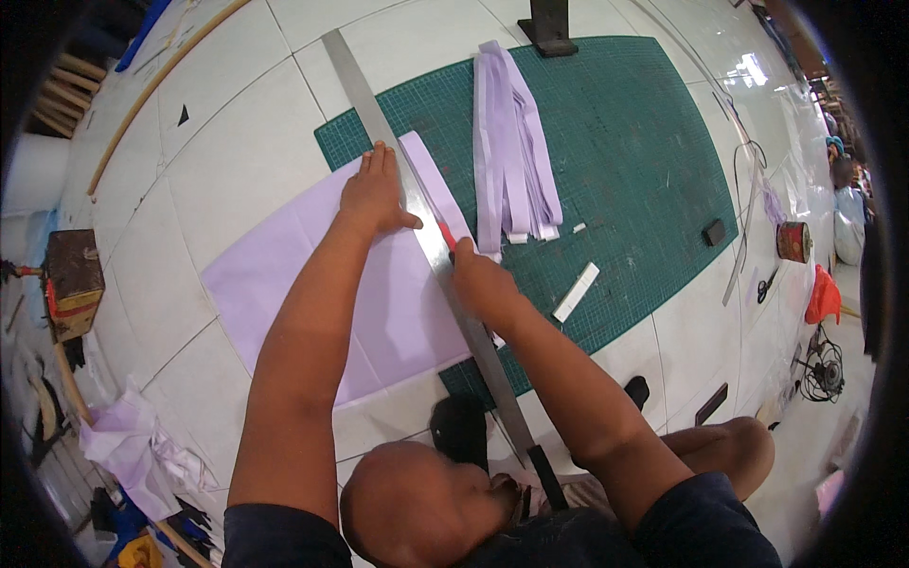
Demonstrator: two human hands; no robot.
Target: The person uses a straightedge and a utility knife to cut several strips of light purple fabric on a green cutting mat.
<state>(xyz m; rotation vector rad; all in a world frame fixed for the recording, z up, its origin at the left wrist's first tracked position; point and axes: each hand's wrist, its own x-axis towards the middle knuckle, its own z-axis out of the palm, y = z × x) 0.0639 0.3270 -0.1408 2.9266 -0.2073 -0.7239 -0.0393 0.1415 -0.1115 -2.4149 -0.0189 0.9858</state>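
Note:
My left hand (pixel 374 197) lies open on a lavender sheet (pixel 284 260), its fingertips and thumb pressing the edge of a long steel ruler (pixel 355 76). The ruler runs slantwise across the sheet toward my body. My right hand (pixel 485 289) is closed around a red cutter knife (pixel 446 233) held against the ruler's right edge; its tip is hard to see. Right of the ruler, a narrow lavender strip (pixel 434 185) lies beside the sheet. A pile of similar cut strips (pixel 511 142) rests on the green cutting mat (pixel 625 142).
A white bar (pixel 576 292) and a small black block (pixel 713 232) lie on the mat. Scissors (pixel 767 286) and a round tin (pixel 793 242) are at the right. A black stand (pixel 549 33) is at the far edge; a worn box (pixel 76 279) sits at the left.

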